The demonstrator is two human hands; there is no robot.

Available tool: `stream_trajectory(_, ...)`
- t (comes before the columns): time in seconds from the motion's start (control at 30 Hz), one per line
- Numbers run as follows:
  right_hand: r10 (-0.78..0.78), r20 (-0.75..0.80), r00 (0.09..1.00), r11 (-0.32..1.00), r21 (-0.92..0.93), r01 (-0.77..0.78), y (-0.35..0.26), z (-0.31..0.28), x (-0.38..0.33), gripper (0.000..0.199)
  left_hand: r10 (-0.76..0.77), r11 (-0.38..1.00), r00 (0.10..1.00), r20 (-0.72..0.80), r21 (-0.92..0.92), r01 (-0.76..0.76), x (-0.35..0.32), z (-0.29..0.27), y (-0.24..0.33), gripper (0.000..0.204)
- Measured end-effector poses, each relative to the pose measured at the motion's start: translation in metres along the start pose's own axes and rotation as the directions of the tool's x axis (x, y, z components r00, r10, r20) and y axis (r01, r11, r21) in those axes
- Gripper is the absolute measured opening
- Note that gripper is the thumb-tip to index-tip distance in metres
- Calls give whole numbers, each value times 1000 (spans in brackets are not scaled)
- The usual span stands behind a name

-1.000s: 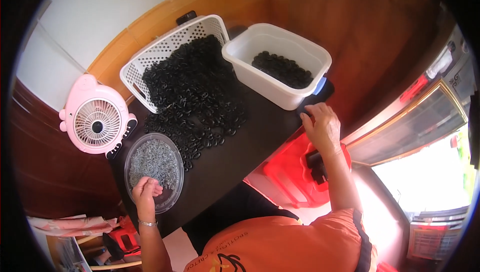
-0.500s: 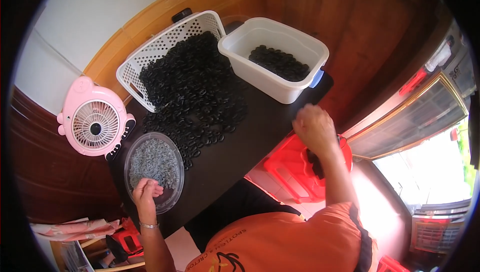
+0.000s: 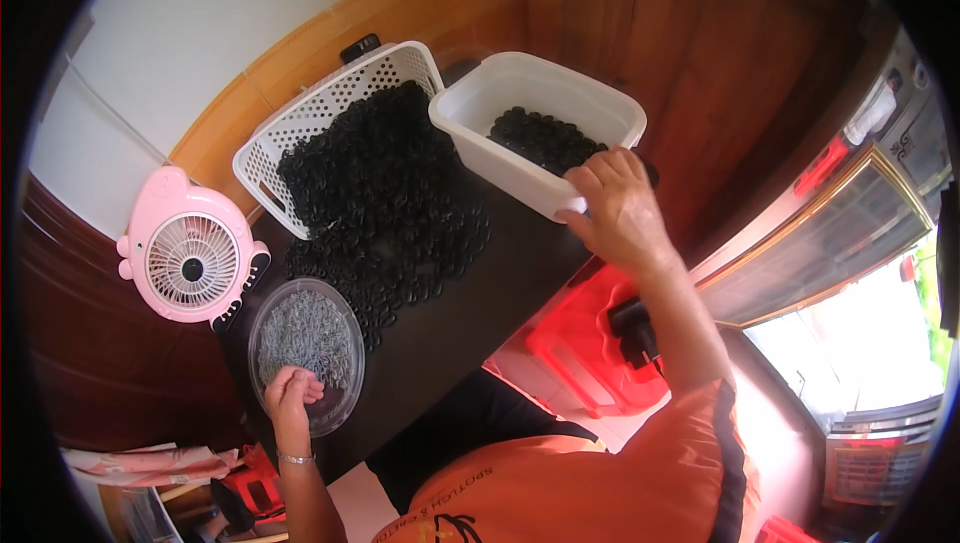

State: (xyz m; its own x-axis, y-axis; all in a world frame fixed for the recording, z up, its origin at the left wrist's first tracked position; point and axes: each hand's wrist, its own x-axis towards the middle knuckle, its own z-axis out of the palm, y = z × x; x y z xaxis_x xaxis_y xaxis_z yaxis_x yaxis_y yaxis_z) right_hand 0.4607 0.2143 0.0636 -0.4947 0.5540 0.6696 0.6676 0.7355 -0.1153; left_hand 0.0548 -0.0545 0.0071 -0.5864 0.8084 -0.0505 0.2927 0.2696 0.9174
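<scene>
At the near-left of the dark table, a clear round tub (image 3: 350, 398) holds many small grey pieces. My left hand (image 3: 291, 395) is over its near edge, fingers curled together; whatever they hold, if anything, is too small to make out. My right hand (image 3: 622, 211) grips the near right end of a white rectangular bin (image 3: 500, 158), fingers over the rim and thumb low outside. The hand covers the bin's blue handle. Inside the bin lies a layer of small black rings (image 3: 540, 138). A large heap of similar black rings (image 3: 385, 183) spreads from a white perforated basket (image 3: 262, 178) onto the table.
A pink fan (image 3: 190, 248) stands at the table's left edge. Behind the basket sits a small black object (image 3: 360, 47). A red plastic stool (image 3: 570, 353) with a black item (image 3: 632, 328) on it is beside the table at right. Wooden panels (image 3: 690, 73) rise behind.
My right hand has moved up and away from me, from above the stool to the end of the white bin. The left hand stays at the round tub. The view has shifted slightly.
</scene>
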Motion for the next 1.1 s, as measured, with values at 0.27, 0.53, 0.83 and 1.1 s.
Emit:
stream_trajectory(0.27,-55,-127,990,997,-62,47,-15,8,-29,19,-38,999,999,4,7,38,6,1,3,25)
stream_trajectory(0.53,-22,-104,994,997,-81,14,-23,-10,-52,20,-65,998,998,23,13,65,11,3,3,25)
stream_trajectory(0.83,14,-107,994,993,-116,-26,-24,-22,-60,20,-39,999,999,23,15,38,6,2,1,26)
stream_trajectory(1.1,94,-171,981,986,-117,-115,-5,-54,-45,23,-15,1000,1000,25,-5,15,3,4,5,25)
